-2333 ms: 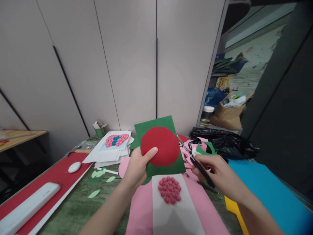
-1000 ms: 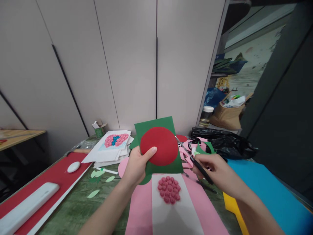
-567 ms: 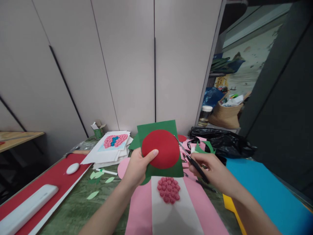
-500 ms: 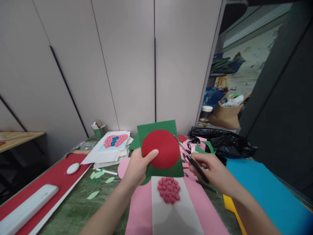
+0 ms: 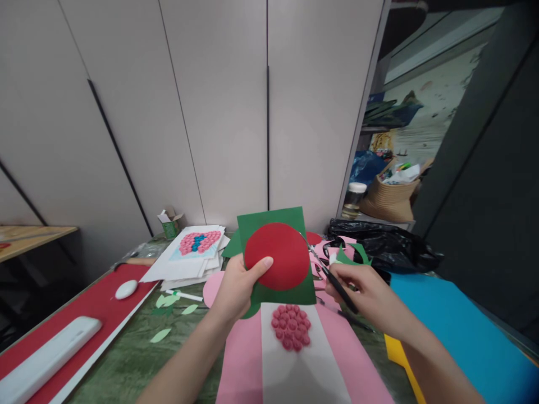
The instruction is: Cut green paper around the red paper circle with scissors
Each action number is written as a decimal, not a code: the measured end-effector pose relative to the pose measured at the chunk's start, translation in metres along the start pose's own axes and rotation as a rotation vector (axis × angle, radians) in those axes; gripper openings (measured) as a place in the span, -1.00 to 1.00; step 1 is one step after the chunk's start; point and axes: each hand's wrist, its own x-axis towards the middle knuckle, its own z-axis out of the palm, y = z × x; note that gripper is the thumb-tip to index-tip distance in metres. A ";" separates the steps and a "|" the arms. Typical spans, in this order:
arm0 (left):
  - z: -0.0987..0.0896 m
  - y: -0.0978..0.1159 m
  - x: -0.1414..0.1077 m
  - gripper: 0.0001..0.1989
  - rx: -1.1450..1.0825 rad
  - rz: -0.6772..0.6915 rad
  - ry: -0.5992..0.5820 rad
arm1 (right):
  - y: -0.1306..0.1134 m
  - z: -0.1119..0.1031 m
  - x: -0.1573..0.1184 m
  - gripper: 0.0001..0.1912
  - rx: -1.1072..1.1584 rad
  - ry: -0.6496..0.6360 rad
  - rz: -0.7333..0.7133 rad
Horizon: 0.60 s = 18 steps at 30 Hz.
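My left hand (image 5: 240, 286) pinches a red paper circle (image 5: 280, 247) against a green sheet of paper (image 5: 272, 217), thumb on top of the circle. Both are held upright above the table. In my right hand (image 5: 357, 289) is a pair of scissors (image 5: 339, 286) with black handles. Its blades point up and left, lying along the right edge of the red circle, across the green sheet. Below the sheet, a cluster of pink rolled paper flowers (image 5: 291, 327) sits on a white strip (image 5: 301, 373) over pink paper (image 5: 242, 359).
White sheets with a pink and blue flower picture (image 5: 201, 242) lie back left. Light green paper leaves (image 5: 160, 335) are scattered on the table. A red sheet (image 5: 113, 317) is at left, blue paper (image 5: 455, 325) at right. Behind stand a black plastic bag (image 5: 383, 247) and pink scraps (image 5: 332, 244).
Almost nothing differs. Both hands keep their places, and the scissors stay at the circle's right edge with at most a slight shift of the handles.
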 end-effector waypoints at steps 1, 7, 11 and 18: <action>0.000 0.000 0.000 -0.60 0.002 0.001 0.000 | 0.001 0.000 0.000 -0.63 -0.007 0.005 -0.003; 0.000 0.001 0.000 -0.62 0.021 -0.002 0.009 | 0.001 -0.001 0.000 -0.61 -0.014 0.013 -0.014; 0.000 0.002 0.000 -0.64 0.024 -0.006 0.008 | 0.001 -0.001 0.001 -0.61 -0.030 0.022 -0.020; -0.002 0.001 0.001 -0.67 0.057 0.003 0.000 | 0.000 0.001 0.001 -0.65 0.079 0.007 0.032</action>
